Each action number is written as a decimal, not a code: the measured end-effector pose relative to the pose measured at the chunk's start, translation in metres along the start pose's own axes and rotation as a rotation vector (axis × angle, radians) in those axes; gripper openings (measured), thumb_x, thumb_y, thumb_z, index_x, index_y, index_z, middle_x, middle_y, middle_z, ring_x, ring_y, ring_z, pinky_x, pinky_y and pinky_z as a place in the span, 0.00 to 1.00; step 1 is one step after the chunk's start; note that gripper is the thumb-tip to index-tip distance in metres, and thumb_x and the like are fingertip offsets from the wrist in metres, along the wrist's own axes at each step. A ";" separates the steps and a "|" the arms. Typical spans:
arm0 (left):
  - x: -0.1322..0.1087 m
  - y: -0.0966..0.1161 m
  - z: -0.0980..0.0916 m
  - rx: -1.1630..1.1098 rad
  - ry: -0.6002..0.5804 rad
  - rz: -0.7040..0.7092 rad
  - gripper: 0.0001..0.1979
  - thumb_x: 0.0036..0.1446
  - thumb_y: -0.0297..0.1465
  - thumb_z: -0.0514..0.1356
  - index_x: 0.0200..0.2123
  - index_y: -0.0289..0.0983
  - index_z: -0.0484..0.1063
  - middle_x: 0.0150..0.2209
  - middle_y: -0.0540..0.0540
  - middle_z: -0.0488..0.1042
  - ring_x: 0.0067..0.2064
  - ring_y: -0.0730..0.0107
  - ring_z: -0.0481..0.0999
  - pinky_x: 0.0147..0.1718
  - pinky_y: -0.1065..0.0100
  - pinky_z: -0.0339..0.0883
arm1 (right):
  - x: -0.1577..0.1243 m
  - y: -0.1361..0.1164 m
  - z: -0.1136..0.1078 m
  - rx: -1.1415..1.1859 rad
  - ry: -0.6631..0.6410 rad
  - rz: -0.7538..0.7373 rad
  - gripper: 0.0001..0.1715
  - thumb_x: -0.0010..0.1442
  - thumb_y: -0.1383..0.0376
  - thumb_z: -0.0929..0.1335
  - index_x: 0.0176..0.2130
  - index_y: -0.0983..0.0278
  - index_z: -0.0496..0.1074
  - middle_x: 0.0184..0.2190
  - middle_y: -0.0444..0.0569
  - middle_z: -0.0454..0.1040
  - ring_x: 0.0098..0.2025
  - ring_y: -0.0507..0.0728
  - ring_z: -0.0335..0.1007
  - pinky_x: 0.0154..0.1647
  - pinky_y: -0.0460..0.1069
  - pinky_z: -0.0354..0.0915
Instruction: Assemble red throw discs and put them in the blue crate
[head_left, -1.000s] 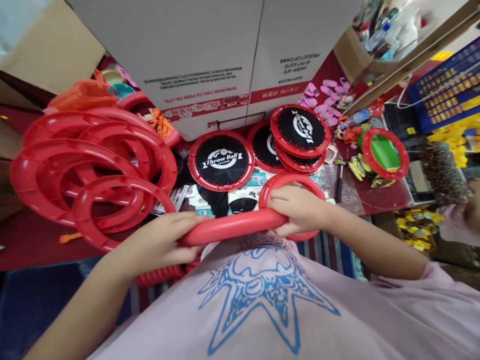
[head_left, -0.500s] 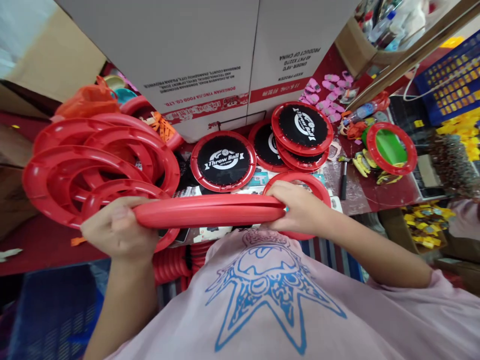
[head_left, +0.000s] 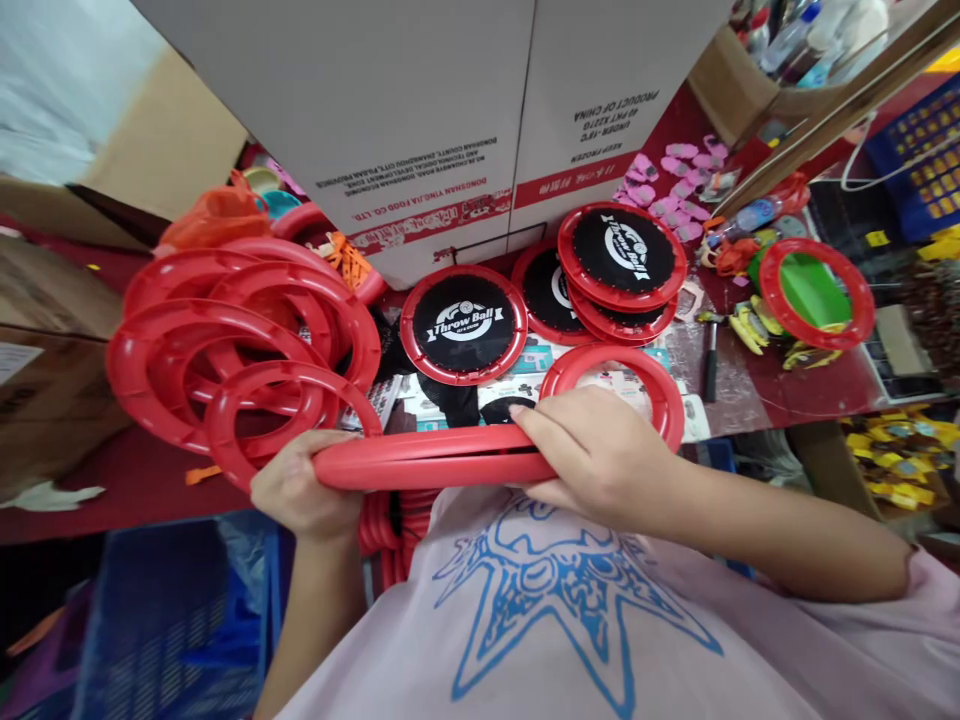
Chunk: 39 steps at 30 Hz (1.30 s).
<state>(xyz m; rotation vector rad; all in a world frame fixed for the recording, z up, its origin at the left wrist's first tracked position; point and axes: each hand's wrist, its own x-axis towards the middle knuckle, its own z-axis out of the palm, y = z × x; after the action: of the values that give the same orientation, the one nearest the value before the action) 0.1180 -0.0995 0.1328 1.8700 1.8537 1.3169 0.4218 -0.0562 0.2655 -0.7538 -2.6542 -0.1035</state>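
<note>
A red ring pair (head_left: pixel 435 460) is held edge-on in front of the shirt, with a thin dark gap between its two halves toward the right. My left hand (head_left: pixel 311 485) is closed round its left end. On its right end my right hand (head_left: pixel 600 450) grips, fingers over the top edge. Just behind the right hand a single red ring (head_left: pixel 664 385) lies flat. Beyond are a black Throw Ball disc (head_left: pixel 465 325) with a red rim and a small stack of similar discs (head_left: pixel 622 257). Several loose red rings (head_left: pixel 172 375) are heaped at the left.
A large white carton (head_left: pixel 420 120) stands at the back. Toward the right lie a hammer (head_left: pixel 709 365), pink pieces (head_left: pixel 679 180) and a red ring over something green (head_left: pixel 855 285). A blue crate (head_left: pixel 165 620) sits below the table at the left.
The held rings and both hands have come lower, nearer the shirt. My right hand has moved further over the top of the rings. The whole view has shifted slightly.
</note>
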 end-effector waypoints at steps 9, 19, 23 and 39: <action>0.000 0.031 -0.004 -0.051 0.039 0.011 0.14 0.60 0.30 0.48 0.34 0.34 0.74 0.29 0.47 0.75 0.31 0.65 0.74 0.30 0.65 0.69 | 0.006 0.004 0.005 -0.027 -0.024 -0.049 0.14 0.58 0.61 0.64 0.27 0.68 0.71 0.23 0.53 0.69 0.25 0.59 0.63 0.25 0.52 0.56; 0.001 0.027 0.008 -0.150 0.034 0.050 0.19 0.62 0.34 0.46 0.32 0.32 0.74 0.28 0.45 0.75 0.31 0.66 0.74 0.31 0.65 0.69 | 0.011 0.005 0.011 0.246 -0.407 0.225 0.08 0.45 0.64 0.68 0.28 0.66 0.71 0.27 0.47 0.69 0.29 0.54 0.63 0.29 0.48 0.54; 0.006 0.028 0.021 -0.072 0.012 0.065 0.18 0.62 0.30 0.46 0.34 0.31 0.75 0.32 0.42 0.77 0.36 0.63 0.76 0.38 0.62 0.70 | 0.014 0.009 0.024 0.184 -0.561 0.282 0.10 0.47 0.62 0.67 0.28 0.67 0.72 0.28 0.50 0.69 0.28 0.55 0.63 0.27 0.50 0.50; 0.054 0.056 0.076 0.156 -0.178 0.654 0.15 0.57 0.28 0.52 0.19 0.35 0.69 0.20 0.46 0.70 0.23 0.68 0.65 0.24 0.63 0.56 | 0.025 -0.003 0.075 0.204 -0.625 0.527 0.14 0.52 0.59 0.66 0.36 0.66 0.74 0.36 0.51 0.73 0.33 0.59 0.71 0.30 0.51 0.60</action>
<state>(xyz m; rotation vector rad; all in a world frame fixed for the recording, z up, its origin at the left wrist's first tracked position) 0.1997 -0.0303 0.1500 2.7196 1.3315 1.1220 0.3752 -0.0334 0.2056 -1.5826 -2.8243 0.6276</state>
